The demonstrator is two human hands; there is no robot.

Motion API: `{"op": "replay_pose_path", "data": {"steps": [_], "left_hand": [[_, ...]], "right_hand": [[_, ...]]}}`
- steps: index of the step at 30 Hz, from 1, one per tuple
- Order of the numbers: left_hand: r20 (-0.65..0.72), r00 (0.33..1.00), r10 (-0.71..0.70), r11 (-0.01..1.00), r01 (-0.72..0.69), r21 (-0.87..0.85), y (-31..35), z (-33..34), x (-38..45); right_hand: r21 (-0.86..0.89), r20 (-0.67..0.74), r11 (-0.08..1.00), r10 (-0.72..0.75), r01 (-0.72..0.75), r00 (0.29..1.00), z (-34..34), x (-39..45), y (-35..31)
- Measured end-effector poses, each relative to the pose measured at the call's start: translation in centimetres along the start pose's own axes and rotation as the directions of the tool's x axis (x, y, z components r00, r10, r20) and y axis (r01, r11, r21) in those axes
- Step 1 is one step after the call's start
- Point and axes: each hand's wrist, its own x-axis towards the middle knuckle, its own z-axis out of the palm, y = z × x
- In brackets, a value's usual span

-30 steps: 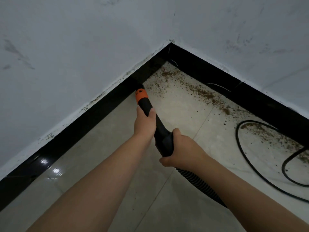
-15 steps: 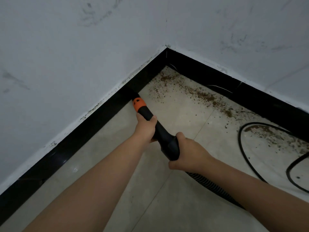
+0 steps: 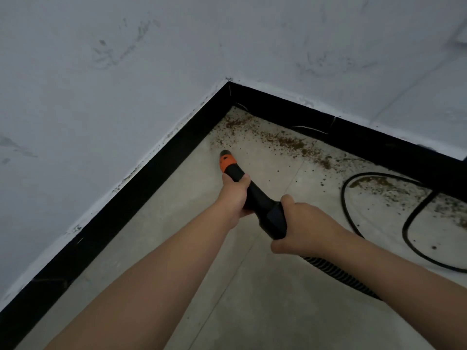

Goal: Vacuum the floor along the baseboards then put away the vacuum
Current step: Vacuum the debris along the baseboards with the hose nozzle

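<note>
Presently, the vacuum nozzle (image 3: 249, 193) is held by both hands: the left hand (image 3: 233, 195) has its fingers wrapped round the shaft nearer the orange tip, and the right hand (image 3: 299, 229) is clamped round the rear. Its long axis is aimed toward 11 o'clock. The debris (image 3: 285, 142) lies ahead, from 12 to 2 o'clock, along the baseboard (image 3: 353, 133). The mouth cannot be made out, and the hose (image 3: 336, 272) is cut off behind the right forearm.

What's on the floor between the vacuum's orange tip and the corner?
In the head view, brown dirt crumbs lie scattered on the floor between the orange tip and the corner. Nothing else is there.
</note>
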Motion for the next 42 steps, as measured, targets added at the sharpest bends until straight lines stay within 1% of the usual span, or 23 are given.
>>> {"op": "replay_pose_path", "data": {"steps": [3, 8, 11, 15, 20, 23, 27, 35, 38, 42], "left_hand": [[-0.013, 1.0, 0.001, 0.999, -0.001, 0.034, -0.2, 1.7, -0.2], [-0.049, 0.998, 0.033, 0.997, -0.03, 0.064, -0.3, 2.4, 0.4], [-0.096, 0.993, 0.072, 0.995, -0.064, 0.082, -0.2, 1.6, 1.1], [-0.151, 0.982, 0.11, 0.99, -0.096, 0.1, 0.7, -0.5, 2.5], [-0.165, 0.979, 0.116, 0.991, -0.103, 0.085, 1.9, -2.8, 3.8], [-0.146, 0.983, 0.11, 0.991, -0.097, 0.096, 2.4, -3.4, 4.1], [-0.077, 0.992, 0.105, 0.988, -0.095, 0.119, 2.6, -2.7, 3.9], [0.077, 0.995, 0.058, 0.992, -0.066, 0.105, 2.3, 2.5, 2.1], [0.084, 0.996, 0.043, 0.996, -0.05, 0.08, 2.0, 4.1, 1.1], [0.037, 0.998, 0.05, 0.998, -0.052, 0.045, 1.6, 4.9, 0.7]], "right_hand": [[-0.029, 0.011, 0.999, 0.019, -0.019, 1.0, -0.9, -0.7, 1.1], [0.003, 0.028, 0.999, 0.045, -0.045, 0.999, -1.3, -0.5, 1.6], [0.02, 0.03, 0.999, 0.034, -0.034, 0.999, -0.9, 0.6, 0.8], [0.086, 0.011, 0.996, 0.0, -0.001, 1.0, -0.2, 2.8, -0.8], [0.134, 0.008, 0.991, -0.018, 0.017, 1.0, 0.5, 5.4, -2.6], [0.154, 0.0, 0.988, -0.015, 0.015, 1.0, 0.9, 6.2, -2.9], [0.147, -0.006, 0.989, 0.003, -0.002, 1.0, 0.4, 5.7, -2.2], [0.027, 0.036, 0.995, 0.099, -0.1, 0.994, -2.9, 2.0, 1.2], [-0.013, 0.051, 0.993, 0.114, -0.113, 0.992, -4.3, 0.7, 2.1], [-0.008, 0.065, 0.994, 0.107, -0.107, 0.992, -4.8, 0.1, 2.8]]}}
